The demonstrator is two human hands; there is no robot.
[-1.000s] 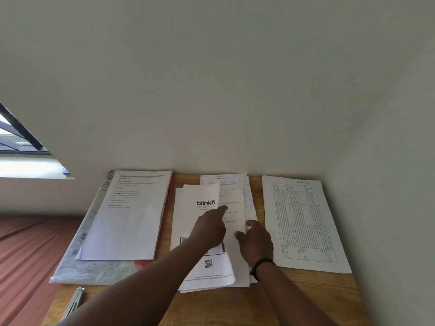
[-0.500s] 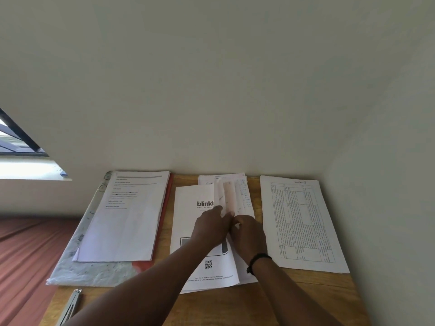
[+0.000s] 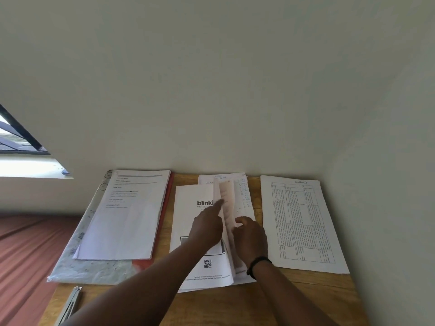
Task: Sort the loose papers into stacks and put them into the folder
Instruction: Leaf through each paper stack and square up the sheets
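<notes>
The lifted sheet [image 3: 227,208], right of the blinkit page [image 3: 195,222], is best pinched by the right hand [image 3: 250,238] and turned slowly while the left hand [image 3: 208,228], forefinger extended, is pressed on that page.

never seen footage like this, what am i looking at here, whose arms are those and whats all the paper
There is no machine here: a person wears a camera on the head, so you see their own arms from above. On the wooden table lie three lots of paper: a printed sheet on a folder at left, a middle pile topped by the blinkit sheet, and a table-printed page at right. The left hand rests on the blinkit sheet, forefinger pointing. The right hand lifts a sheet by its edge.
</notes>
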